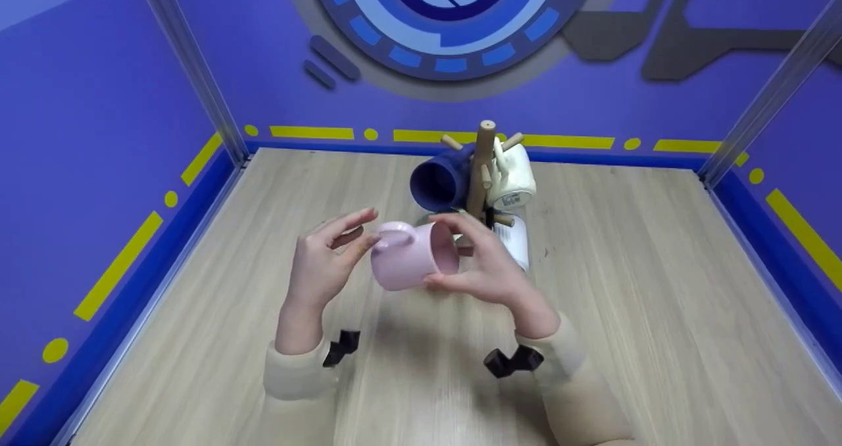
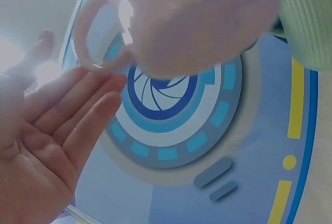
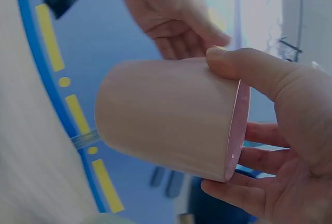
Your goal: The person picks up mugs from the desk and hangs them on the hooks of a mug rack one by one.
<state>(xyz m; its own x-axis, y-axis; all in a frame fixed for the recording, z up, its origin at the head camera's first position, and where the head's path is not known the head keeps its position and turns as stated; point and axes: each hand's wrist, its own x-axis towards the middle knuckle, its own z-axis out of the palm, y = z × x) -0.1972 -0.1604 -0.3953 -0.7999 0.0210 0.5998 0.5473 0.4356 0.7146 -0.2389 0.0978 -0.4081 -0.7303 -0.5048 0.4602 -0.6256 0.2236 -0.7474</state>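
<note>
A pink mug (image 1: 402, 265) is held up over the table, lying on its side with its mouth to the right and its handle (image 1: 396, 230) uppermost. My right hand (image 1: 483, 262) grips it at the rim, thumb on the near side and fingers on the far side, as the right wrist view also shows. My left hand (image 1: 325, 255) is at the base end, its fingers (image 2: 85, 112) extended and the fingertips right at the handle. Behind the mug stands a wooden mug tree (image 1: 482, 170).
On the tree hang a dark blue mug (image 1: 437, 181) at left and a cream mug (image 1: 516, 176) at right. A white mug (image 1: 516, 242) is low on the right. A ribbed green mug (image 2: 311, 22) shows in the left wrist view. Blue-purple panels (image 1: 85, 137) enclose the wooden table (image 1: 625, 288).
</note>
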